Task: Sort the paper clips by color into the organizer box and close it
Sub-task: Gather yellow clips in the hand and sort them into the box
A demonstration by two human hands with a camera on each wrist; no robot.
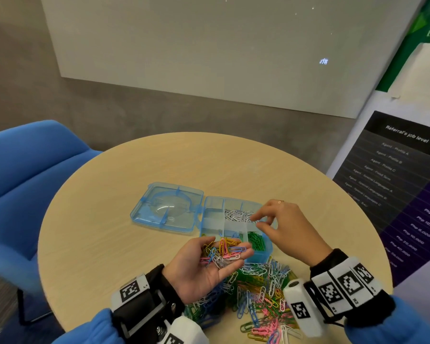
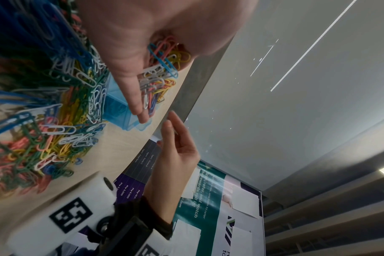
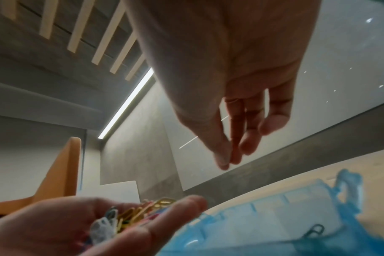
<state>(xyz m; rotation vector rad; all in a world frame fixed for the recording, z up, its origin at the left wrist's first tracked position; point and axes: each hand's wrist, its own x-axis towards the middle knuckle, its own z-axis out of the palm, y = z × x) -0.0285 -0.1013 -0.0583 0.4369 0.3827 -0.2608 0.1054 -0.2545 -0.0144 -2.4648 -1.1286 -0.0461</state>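
Note:
The blue organizer box (image 1: 261,254) sits mid-table with its lid (image 1: 166,207) swung flat open to the left. White clips (image 1: 236,216) fill one far compartment and green clips (image 1: 257,240) a near one. My left hand (image 1: 224,245) is palm up in front of the box, with a mixed handful of clips (image 1: 230,252) lying on its fingers. My right hand (image 1: 256,222) hovers over the white compartment, thumb and forefinger close together, and I see no clip between them. A big mixed pile of clips (image 1: 258,294) lies near the table's front edge.
The round wooden table (image 1: 90,244) has bare surface on the left and behind the box. A blue chair (image 1: 23,182) stands at the left. A printed poster board (image 1: 395,182) leans close to the table's right edge.

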